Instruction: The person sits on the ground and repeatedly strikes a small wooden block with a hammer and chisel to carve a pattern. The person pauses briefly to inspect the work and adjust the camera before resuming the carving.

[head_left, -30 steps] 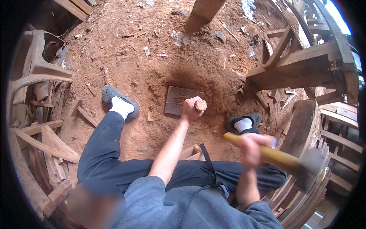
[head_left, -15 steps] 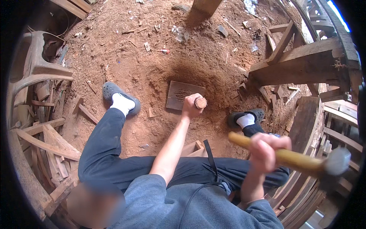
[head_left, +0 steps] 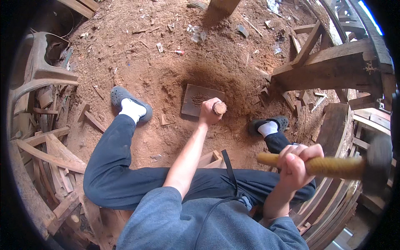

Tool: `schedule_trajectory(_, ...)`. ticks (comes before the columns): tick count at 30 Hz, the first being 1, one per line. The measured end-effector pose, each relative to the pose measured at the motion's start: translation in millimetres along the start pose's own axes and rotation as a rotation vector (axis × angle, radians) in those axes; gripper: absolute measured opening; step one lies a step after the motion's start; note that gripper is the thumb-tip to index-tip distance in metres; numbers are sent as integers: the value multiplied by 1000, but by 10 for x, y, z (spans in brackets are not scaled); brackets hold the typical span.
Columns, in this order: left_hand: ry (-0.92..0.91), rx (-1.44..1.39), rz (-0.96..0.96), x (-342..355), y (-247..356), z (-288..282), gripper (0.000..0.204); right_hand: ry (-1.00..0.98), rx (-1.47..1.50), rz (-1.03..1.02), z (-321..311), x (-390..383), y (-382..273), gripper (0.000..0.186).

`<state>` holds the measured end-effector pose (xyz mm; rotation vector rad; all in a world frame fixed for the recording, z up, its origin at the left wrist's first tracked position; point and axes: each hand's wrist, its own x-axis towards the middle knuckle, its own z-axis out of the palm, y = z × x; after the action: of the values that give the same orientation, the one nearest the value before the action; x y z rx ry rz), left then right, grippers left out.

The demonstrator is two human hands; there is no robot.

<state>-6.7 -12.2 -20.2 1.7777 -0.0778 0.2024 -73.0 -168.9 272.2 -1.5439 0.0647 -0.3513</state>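
Note:
My left hand (head_left: 209, 111) is closed round an upright tool with a round wooden handle (head_left: 219, 108); only the handle's worn top end shows, and its lower part is hidden by the fist. Beneath that hand, a flat dark wooden board (head_left: 193, 95) lies on the sawdust, its middle pitted and rough. Off to the right, my right hand (head_left: 296, 166) grips a hammer by its yellowish handle (head_left: 337, 168). The hammer's big dark head, blurred, points to the right, well apart from the wooden handle.
My shoes flank the board on sawdust ground (head_left: 146, 79) strewn with scraps. A brown chair (head_left: 50, 75) and offcuts (head_left: 62, 154) are at left. Heavy timber beams (head_left: 333, 68) and stacked planks (head_left: 333, 208) stand at right. A wooden post (head_left: 223, 6) rises at the far side.
The hammer has swung from tilting down at its head to nearly level, its head moving up and right. My left hand stays on the handle. A blurred shape at lower left is gone.

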Motion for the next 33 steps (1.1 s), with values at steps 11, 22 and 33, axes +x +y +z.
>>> schedule_trajectory(11, -47, -19, 18, 26, 13, 15, 12, -146, -502, 457, -251, -235, 959, 7)
schedule_trajectory(22, -86, 75, 27, 36, -17, 44, 14, -224, -1022, 209, 131, -426, 1314, 11)
schedule_trajectory(33, -42, 94, 46, 0, 23, -50, 24, -314, -831, 697, -184, -532, 1642, 25)
